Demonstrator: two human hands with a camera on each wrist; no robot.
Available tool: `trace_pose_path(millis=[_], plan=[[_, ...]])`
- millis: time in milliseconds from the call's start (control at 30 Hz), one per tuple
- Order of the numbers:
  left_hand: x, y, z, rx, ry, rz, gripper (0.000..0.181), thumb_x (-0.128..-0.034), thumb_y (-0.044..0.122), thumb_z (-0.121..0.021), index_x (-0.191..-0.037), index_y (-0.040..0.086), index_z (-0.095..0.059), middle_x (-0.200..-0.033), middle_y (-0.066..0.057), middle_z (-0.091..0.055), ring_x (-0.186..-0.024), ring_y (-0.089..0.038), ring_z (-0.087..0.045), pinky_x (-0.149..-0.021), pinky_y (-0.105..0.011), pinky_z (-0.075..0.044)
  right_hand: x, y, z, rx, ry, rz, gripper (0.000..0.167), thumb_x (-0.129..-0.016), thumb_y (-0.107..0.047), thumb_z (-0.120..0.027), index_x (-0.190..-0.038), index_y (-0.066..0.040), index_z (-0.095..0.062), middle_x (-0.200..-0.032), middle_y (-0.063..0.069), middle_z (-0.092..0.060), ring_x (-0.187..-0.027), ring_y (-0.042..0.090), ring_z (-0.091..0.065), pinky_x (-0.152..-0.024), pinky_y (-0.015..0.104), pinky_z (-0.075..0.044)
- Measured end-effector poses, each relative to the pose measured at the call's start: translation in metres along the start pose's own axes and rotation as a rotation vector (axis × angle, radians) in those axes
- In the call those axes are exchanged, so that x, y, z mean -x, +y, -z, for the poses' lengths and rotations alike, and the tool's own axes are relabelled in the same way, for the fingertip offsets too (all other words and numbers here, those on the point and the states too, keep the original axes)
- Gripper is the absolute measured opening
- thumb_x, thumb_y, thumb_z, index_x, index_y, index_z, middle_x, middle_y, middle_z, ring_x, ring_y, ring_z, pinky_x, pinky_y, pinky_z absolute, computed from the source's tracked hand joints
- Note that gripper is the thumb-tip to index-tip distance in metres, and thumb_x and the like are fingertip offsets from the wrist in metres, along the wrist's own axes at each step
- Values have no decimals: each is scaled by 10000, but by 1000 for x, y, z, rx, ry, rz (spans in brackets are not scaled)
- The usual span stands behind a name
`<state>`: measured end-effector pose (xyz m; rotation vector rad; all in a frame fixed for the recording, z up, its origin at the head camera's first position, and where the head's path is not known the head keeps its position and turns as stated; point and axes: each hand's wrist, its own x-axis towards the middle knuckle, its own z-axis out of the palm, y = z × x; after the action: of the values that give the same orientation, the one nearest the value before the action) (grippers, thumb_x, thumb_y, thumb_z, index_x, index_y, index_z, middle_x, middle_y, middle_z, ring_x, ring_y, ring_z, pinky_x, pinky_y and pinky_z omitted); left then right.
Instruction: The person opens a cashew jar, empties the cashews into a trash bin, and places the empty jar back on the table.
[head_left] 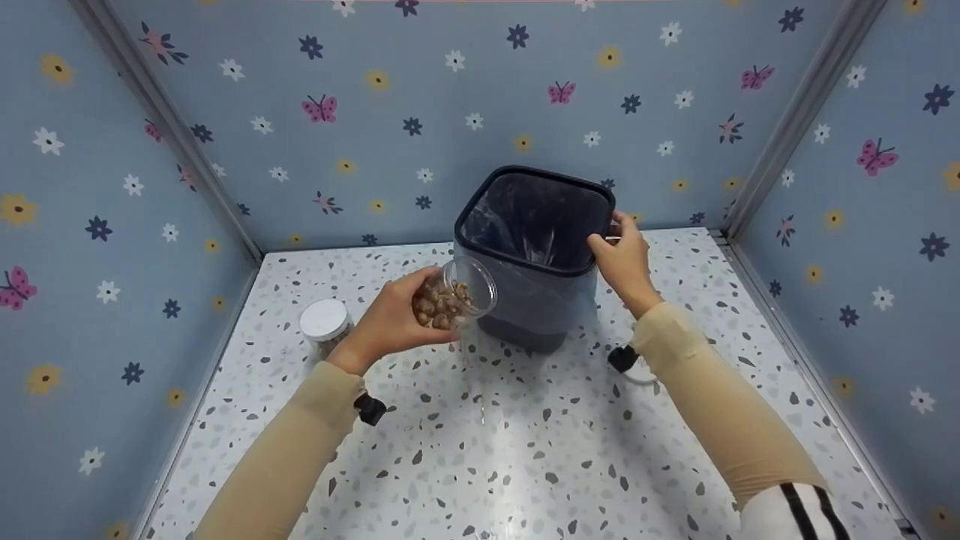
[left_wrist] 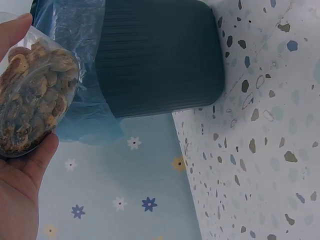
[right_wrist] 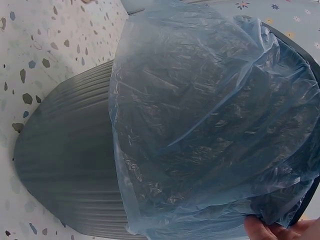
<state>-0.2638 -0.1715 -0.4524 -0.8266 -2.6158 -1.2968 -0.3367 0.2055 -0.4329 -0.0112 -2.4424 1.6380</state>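
My left hand [head_left: 397, 319] grips a clear plastic jar [head_left: 480, 279] that holds small brown lumpy pieces [left_wrist: 37, 95], perhaps dried mushrooms. The jar is tilted, its uncovered mouth turned toward a dark trash can [head_left: 525, 337] on its right. A thin translucent bluish bag [right_wrist: 195, 115] lines the can and folds down over its outside. Around the can's top runs a black rim [head_left: 536, 266]. At the rim's right side, my right hand [head_left: 626, 259] pinches the edge between thumb and fingers. The can looks tilted.
Left of my left hand stands another jar with a white lid [head_left: 325, 319], partly hidden by my wrist. A round white lid [head_left: 641, 373] lies under my right forearm. Blue flowered panels [head_left: 450, 112] enclose the speckled tabletop [head_left: 480, 450] at the back and both sides.
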Motion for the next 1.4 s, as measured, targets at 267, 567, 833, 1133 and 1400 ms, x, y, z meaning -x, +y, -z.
trace_pose_path(millis=[267,567,833,1133,1400], plan=[[-7,3,11,-35,11,8,932,-767,296,-1011,-1550,67,-560,-1378,-100,-699,-1212,-265,-692,-1050,-476,-599,1,-1,1,-2,-20,-19,733,-1019,-194,-538,-1688,-5,-304,-1556,255,-553,-1340,361,-629,-1060,484,-560],[-16,9,20,-45,21,-19,903,-755,283,-1018,-1525,106,-582,-1360,-79,-711,-1188,-247,-694,-1036,-470,-597,2,-3,2,5,-15,-10,734,-1013,-198,-546,-1681,2,-316,-1555,259,-561,-1346,371,-630,-1084,507,-560],[-24,14,24,-61,38,-5,925,-749,316,-1022,-1523,81,-572,-1322,-98,-712,-1145,-256,-705,-996,-470,-615,0,-2,2,8,-8,-4,726,-1007,-194,-556,-1669,13,-340,-1539,274,-570,-1349,388,-626,-1105,521,-549],[-35,21,32,-68,40,-6,921,-749,303,-1021,-1524,97,-569,-1313,-92,-706,-1136,-238,-696,-1004,-453,-609,1,-2,1,-2,-6,-4,721,-1003,-189,-559,-1665,6,-350,-1531,269,-580,-1321,376,-649,-1054,496,-570],[-45,25,39,-89,55,-31,900,-741,312,-1024,-1494,90,-584,-1286,-107,-715,-1123,-248,-697,-1005,-434,-602,0,-2,1,4,-7,3,718,-999,-177,-549,-1663,12,-352,-1520,267,-592,-1294,363,-662,-1017,463,-578]])
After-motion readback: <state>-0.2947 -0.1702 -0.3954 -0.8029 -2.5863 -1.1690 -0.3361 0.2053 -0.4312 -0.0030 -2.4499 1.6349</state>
